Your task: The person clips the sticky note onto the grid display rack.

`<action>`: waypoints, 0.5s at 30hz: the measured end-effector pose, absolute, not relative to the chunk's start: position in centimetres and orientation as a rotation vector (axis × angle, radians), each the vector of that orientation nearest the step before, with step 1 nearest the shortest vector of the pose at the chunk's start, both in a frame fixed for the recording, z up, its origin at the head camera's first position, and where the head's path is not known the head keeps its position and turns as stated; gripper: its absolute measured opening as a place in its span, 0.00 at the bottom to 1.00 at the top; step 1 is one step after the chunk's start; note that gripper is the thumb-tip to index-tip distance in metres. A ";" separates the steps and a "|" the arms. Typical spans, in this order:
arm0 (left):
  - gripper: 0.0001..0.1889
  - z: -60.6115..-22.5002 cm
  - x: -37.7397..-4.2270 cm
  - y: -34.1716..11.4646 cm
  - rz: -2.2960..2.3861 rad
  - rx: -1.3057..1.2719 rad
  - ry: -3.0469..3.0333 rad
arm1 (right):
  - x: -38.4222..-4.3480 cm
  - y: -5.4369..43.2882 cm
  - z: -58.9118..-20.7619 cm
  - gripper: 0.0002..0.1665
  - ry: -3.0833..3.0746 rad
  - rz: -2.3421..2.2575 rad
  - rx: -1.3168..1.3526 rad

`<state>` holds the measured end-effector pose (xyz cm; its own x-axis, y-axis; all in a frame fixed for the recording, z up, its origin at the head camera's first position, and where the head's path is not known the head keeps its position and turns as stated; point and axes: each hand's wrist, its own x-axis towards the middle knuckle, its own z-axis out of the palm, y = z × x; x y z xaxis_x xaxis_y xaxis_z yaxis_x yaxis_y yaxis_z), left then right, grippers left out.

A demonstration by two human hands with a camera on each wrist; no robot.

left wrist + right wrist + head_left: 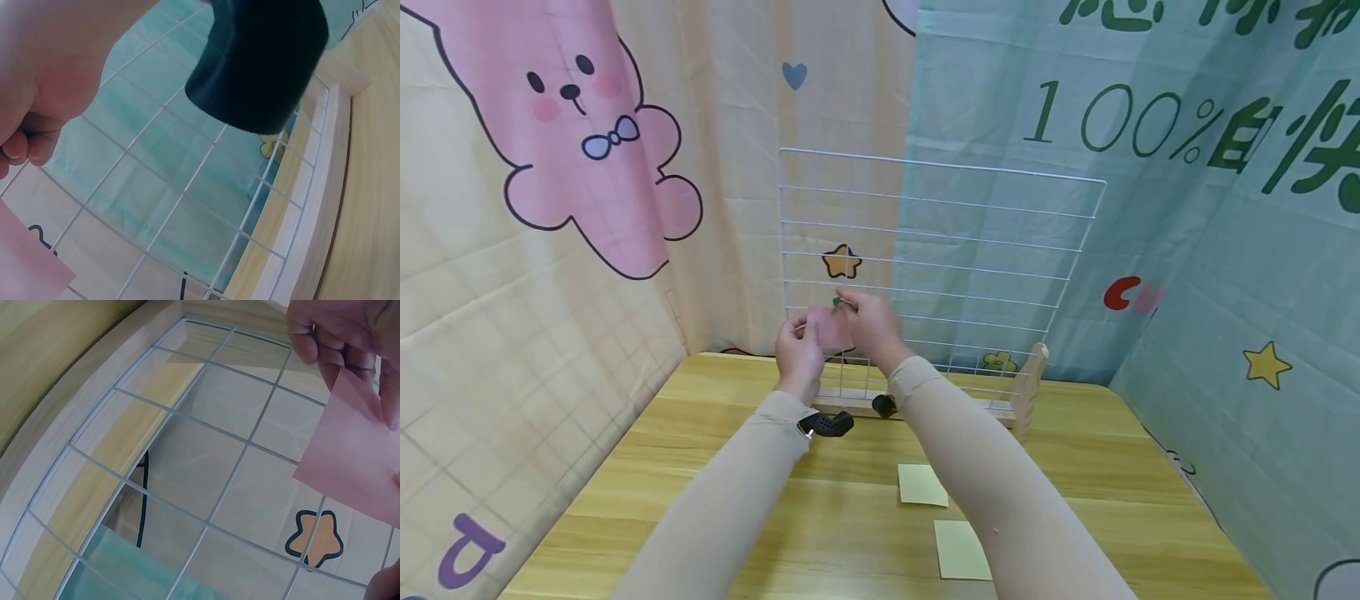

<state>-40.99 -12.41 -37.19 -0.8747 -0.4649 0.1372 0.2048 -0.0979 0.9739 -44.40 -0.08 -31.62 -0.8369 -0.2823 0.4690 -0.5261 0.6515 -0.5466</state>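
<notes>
A square pink paper note (831, 328) is held up in front of the white wire grid (970, 235), toward its lower left. My left hand (801, 360) grips the note's left edge between thumb and fingers. At the upper right of the note, my right hand (876, 327) pinches a small green object (838, 302), mostly covered by the fingertips. In the right wrist view the note (356, 447) hangs over the grid wires, below the left hand's fingers. The left wrist view catches a corner of the note (31, 265) under the right hand (50, 81), whose fingers are curled.
The grid stands in a wooden base (1028, 387) at the back of the wooden table (850, 517). Two pale yellow notes (922, 485) lie on the table by the right forearm. Printed curtains (737, 250) close in the back and sides.
</notes>
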 end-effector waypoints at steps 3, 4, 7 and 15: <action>0.20 -37.6 -40.8 -12.1 -2.012 0.254 -1.745 | -44.1 0.4 -31.9 0.23 -2.504 1.068 0.676; 0.21 -37.8 -40.6 -12.0 -2.005 0.246 -1.750 | -43.9 0.6 -32.0 0.23 -2.490 1.093 0.693; 0.22 -38.2 -40.1 -11.9 -1.960 0.243 -1.784 | -43.3 1.6 -32.2 0.24 -2.453 1.149 0.747; 0.27 -39.2 -37.7 -12.7 -1.842 0.224 -1.923 | -40.8 6.8 -32.2 0.24 -2.430 1.195 0.836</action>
